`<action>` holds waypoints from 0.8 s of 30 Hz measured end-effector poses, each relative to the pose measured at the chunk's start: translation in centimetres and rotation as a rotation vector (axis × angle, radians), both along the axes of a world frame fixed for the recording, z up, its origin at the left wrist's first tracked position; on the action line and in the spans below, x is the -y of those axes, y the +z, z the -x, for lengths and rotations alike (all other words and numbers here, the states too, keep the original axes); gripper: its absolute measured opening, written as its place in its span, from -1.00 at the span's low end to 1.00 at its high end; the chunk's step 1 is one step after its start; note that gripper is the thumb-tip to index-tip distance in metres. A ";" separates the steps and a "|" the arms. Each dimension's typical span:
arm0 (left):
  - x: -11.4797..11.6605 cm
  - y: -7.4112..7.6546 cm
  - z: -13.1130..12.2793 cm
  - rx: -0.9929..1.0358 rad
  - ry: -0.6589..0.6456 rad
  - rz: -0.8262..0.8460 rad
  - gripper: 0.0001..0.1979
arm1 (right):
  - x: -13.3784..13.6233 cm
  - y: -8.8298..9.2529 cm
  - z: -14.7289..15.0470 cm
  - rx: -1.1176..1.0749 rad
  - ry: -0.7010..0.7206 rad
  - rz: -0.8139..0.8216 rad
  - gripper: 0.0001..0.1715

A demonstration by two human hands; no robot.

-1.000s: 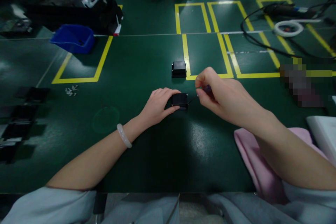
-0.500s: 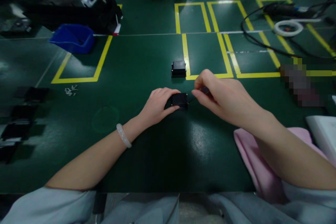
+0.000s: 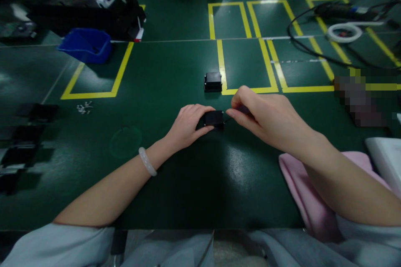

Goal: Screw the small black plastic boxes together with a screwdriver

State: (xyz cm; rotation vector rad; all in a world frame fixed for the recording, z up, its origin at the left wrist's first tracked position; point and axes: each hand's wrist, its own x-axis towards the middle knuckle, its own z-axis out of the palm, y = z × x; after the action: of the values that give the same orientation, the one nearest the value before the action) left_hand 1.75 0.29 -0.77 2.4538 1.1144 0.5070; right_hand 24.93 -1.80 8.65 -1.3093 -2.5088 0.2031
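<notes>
Black block [image 3: 213, 118] lay on green bench [image 3: 188, 192], left hand [image 3: 189, 123] grasping its left end, similar block [image 3: 213, 82] beyond. Right hand [image 3: 266, 112] pinched dark tool [image 3: 244, 109] by right end, tip contact unclear; steady block, straight tool seemed best.

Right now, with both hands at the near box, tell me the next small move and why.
I'd probably have the right hand make sure the tool is seated at the near box: its thin shaft points at the box's right side, contact is too small to make out, and the left hand already grips the box.
</notes>
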 end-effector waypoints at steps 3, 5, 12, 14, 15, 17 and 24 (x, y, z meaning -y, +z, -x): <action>0.0 0.0 0.0 -0.005 0.001 0.004 -0.62 | 0.1 0.1 0.0 0.001 -0.021 0.026 -0.91; 0.0 0.0 0.0 -0.010 0.004 0.013 -0.63 | 0.1 0.0 0.0 0.002 -0.026 0.024 -0.88; 0.0 0.0 -0.1 -0.003 0.000 0.004 -0.62 | 0.1 0.0 0.0 0.004 0.005 -0.007 -0.84; -0.1 0.0 0.0 -0.002 -0.002 -0.002 -0.62 | 0.0 0.0 0.0 0.000 -0.001 -0.001 -0.83; -0.1 -0.1 0.0 -0.002 -0.002 -0.003 -0.61 | 0.0 0.0 0.0 -0.003 -0.007 0.005 -0.85; -0.1 -0.1 0.0 -0.004 -0.001 0.003 -0.62 | 0.0 0.0 0.0 -0.008 -0.019 0.013 -0.87; -0.1 0.0 0.0 -0.006 0.001 0.010 -0.62 | 0.1 -0.1 0.1 -0.012 -0.015 -0.012 -0.84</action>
State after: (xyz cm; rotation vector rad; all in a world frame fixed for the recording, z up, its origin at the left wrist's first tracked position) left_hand 1.79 0.34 -0.75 2.4478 1.1184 0.4940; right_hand 24.87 -1.87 8.59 -1.3177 -2.4855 0.1922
